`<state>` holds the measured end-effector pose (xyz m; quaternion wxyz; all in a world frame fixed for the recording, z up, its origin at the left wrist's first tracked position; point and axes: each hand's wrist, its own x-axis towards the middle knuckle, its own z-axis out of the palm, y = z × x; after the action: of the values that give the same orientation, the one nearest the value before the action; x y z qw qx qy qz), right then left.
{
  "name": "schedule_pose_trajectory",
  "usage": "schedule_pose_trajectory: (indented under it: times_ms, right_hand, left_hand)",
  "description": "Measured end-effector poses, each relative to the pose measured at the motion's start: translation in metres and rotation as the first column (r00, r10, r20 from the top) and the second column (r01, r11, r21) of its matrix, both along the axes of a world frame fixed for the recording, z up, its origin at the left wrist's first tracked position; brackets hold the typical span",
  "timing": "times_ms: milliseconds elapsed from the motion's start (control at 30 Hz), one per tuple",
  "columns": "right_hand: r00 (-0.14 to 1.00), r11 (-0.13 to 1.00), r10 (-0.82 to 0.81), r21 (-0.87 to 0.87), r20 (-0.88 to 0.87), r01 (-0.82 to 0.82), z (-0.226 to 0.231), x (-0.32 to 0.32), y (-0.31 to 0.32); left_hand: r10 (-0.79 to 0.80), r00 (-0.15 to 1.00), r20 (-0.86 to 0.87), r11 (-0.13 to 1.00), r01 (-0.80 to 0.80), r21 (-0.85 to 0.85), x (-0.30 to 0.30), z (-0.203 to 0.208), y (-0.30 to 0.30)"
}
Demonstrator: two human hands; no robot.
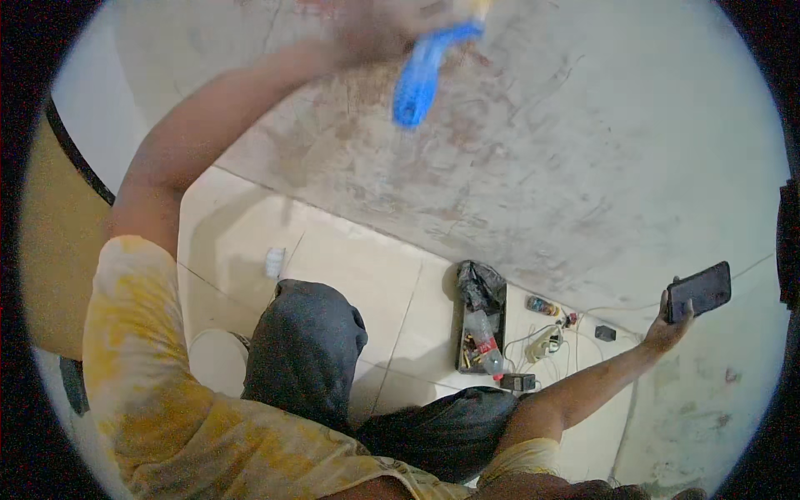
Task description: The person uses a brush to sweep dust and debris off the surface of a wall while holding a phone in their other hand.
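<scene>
A blue-handled paintbrush point(418, 82) is up at the top of the view in front of the stained grey wall point(533, 158). My left hand point(379, 32), smeared by motion, grips it near its neck, and the handle hangs downward. Only a little of the pale part above the handle shows at the top edge. Whether the brush touches the wall I cannot tell. Out to the right, my right hand point(669, 319) is closed round a dark smartphone point(702, 292), fingers along its lower left end.
On the tiled floor point(358, 258) a black box point(460, 333) holds a clear plastic bottle point(483, 337) and a black plastic bag point(481, 285). Beside it lie cables, a black adapter point(518, 382) and a small jar point(542, 306). A white cup point(275, 262) stands near my knee.
</scene>
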<state>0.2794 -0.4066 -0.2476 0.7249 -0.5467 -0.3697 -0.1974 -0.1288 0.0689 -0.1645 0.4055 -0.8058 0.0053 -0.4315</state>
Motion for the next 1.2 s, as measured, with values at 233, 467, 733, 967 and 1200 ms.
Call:
schedule_pose_trajectory:
  times_ms: [233, 467, 733, 967, 1200]
  right_hand:
    - [0.974, 0.985, 0.167, 0.068, -0.153, -0.159, 0.007, -0.008, 0.010]
    - [0.952, 0.978, 0.186, 0.134, -0.244, -0.157, 0.013, -0.002, 0.008]
    - [0.938, 0.973, 0.205, 0.160, -0.281, -0.165, 0.017, -0.010, 0.006]
    - [0.943, 0.988, -0.065, 0.113, -0.325, 0.107, 0.016, -0.011, 0.019]
    - [0.978, 0.996, -0.028, 0.075, -0.206, 0.044, 0.011, -0.005, 0.016]
  left_hand:
    - [0.063, 0.988, 0.142, 0.997, -0.058, -0.041, -0.008, 0.041, 0.000]
    - [0.126, 0.945, -0.301, 0.991, -0.132, -0.001, -0.009, -0.093, 0.005]
    - [-0.088, 0.996, -0.031, 0.957, 0.076, -0.281, -0.004, 0.009, -0.005]
    - [-0.133, 0.978, 0.159, 0.978, 0.156, -0.137, -0.003, 0.067, -0.026]
    - [0.005, 1.000, -0.015, 0.999, -0.004, 0.054, -0.001, -0.005, 0.004]
